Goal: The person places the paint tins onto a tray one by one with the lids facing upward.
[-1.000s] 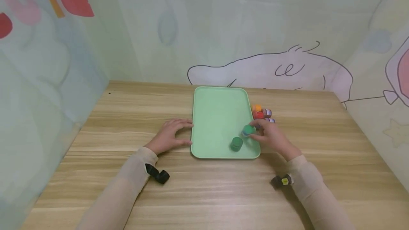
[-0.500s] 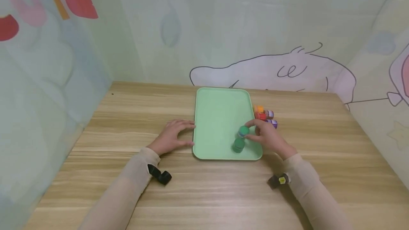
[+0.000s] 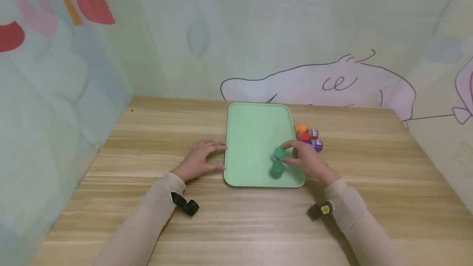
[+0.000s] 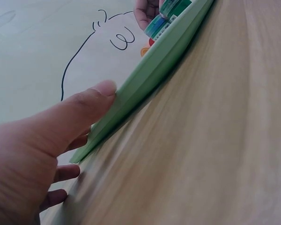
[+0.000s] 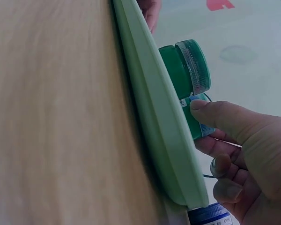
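A light green tray (image 3: 251,134) lies on the wooden table. My left hand (image 3: 201,160) rests at its left rim with fingers spread and relaxed, thumb against the rim in the left wrist view. My right hand (image 3: 308,160) pinches a small green paint jar (image 3: 278,154) between thumb and fingers, over the right part of the tray. Just in front of it stands another green paint jar (image 3: 276,170), upright on the tray near its front right corner. In the right wrist view the held jar (image 5: 192,119) is right beside the second jar (image 5: 185,68).
Several small paint jars stand on the table along the tray's right side: an orange one (image 3: 301,128), a red one (image 3: 303,136), a brownish one (image 3: 313,134) and purple ones (image 3: 316,145) partly behind my right hand. A printed cloth backdrop (image 3: 166,40) rises behind the table.
My right hand has carried the green paint jar left over the tray, from its right edge to beside the other green jar. My left hand has stayed at the left rim.
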`<control>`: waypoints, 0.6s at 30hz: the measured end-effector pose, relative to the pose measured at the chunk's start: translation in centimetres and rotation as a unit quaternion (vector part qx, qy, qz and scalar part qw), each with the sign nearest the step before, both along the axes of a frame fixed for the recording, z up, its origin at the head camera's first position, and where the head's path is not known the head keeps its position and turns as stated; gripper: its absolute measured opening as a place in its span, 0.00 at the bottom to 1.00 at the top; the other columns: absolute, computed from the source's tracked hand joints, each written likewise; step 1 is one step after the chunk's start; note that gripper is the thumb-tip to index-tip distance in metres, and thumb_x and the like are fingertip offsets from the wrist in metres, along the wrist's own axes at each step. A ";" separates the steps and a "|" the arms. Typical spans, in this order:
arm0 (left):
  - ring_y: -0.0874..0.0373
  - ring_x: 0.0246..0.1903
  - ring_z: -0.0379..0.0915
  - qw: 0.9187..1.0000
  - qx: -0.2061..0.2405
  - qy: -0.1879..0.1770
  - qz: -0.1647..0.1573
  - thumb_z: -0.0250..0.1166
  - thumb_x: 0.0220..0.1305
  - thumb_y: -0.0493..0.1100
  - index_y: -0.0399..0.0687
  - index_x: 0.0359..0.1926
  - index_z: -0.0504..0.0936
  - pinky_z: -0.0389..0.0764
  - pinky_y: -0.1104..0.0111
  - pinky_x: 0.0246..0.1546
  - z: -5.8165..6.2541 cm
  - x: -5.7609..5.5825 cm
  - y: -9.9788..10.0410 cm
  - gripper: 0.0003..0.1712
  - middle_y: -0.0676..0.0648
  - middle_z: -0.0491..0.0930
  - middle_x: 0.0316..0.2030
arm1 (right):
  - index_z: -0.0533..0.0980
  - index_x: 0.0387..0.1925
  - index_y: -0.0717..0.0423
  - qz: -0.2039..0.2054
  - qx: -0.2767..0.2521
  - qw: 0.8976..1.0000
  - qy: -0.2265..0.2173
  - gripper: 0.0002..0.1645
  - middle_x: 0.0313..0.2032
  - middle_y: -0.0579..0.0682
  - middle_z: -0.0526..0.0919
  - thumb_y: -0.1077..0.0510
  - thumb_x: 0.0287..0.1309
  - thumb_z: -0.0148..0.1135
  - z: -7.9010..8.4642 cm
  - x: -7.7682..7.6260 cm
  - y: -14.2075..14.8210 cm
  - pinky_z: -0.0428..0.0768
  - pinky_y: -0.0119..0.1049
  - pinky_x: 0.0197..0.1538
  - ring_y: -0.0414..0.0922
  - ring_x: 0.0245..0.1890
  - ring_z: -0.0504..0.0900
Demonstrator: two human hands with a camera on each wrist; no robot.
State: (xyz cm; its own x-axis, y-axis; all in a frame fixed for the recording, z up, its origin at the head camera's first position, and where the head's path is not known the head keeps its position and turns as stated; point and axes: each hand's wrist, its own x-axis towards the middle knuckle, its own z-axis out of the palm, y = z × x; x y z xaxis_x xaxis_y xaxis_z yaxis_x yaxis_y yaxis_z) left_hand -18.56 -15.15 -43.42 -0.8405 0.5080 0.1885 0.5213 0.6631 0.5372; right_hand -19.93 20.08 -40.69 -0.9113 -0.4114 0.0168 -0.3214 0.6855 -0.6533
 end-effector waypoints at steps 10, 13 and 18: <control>0.44 0.67 0.61 1.000 0.000 -0.011 0.008 0.71 0.54 0.56 0.49 0.62 0.74 0.54 0.44 0.69 -0.2 -0.1 0.1 0.36 0.46 0.70 0.66 | 0.78 0.49 0.53 0.005 -0.001 1.000 0.014 0.21 0.29 0.46 0.76 0.54 0.54 0.69 -0.2 0.1 0.0 0.71 0.29 0.29 0.41 0.29 0.70; 0.44 0.67 0.61 1.000 0.001 -0.012 0.010 0.71 0.54 0.56 0.50 0.62 0.74 0.54 0.43 0.69 -0.2 0.1 -0.2 0.36 0.46 0.70 0.66 | 0.78 0.49 0.53 0.011 -0.002 1.000 0.022 0.20 0.29 0.45 0.77 0.54 0.54 0.70 -0.3 0.2 -0.5 0.71 0.28 0.29 0.41 0.28 0.70; 0.43 0.66 0.61 1.000 0.001 -0.005 0.016 0.72 0.53 0.55 0.49 0.62 0.74 0.55 0.42 0.68 -0.4 0.4 -0.9 0.36 0.45 0.70 0.66 | 0.78 0.49 0.52 0.024 -0.004 0.999 0.021 0.20 0.33 0.45 0.79 0.54 0.54 0.70 -0.3 0.0 -1.2 0.72 0.28 0.29 0.40 0.29 0.70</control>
